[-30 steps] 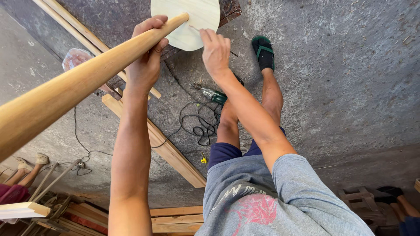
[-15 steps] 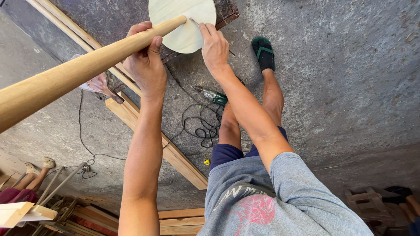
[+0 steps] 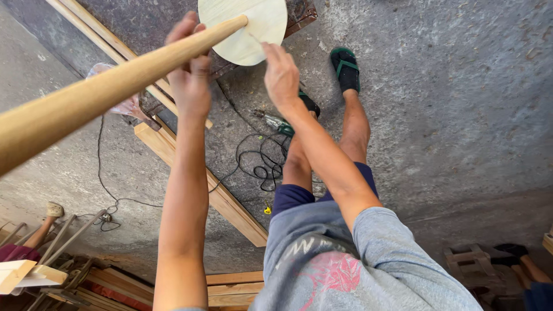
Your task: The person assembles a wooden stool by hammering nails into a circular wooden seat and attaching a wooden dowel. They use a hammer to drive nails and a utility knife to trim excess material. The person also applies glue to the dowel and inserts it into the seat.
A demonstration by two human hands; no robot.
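A long tapered wooden leg (image 3: 103,95) runs from the lower left up to a round pale wooden disc (image 3: 253,26) near the top. My left hand (image 3: 190,80) wraps around the leg close to its thin end. My right hand (image 3: 280,72) is pressed against the lower edge of the disc, fingers pointing up. The leg's tip meets the disc's face. Below my arms are my grey shirt, dark shorts and bare legs, with green sandals (image 3: 345,68) on the concrete floor.
A power drill (image 3: 276,122) with a coiled black cable (image 3: 259,164) lies on the floor by my feet. Long timber planks (image 3: 201,184) lie diagonally at left. Wood offcuts and another person's foot (image 3: 55,210) are at bottom left; a wooden pallet (image 3: 472,262) at bottom right.
The view has shifted a little, and the disc and both hands sit slightly lower and to the right. Both hands keep their hold on the leg and the disc.
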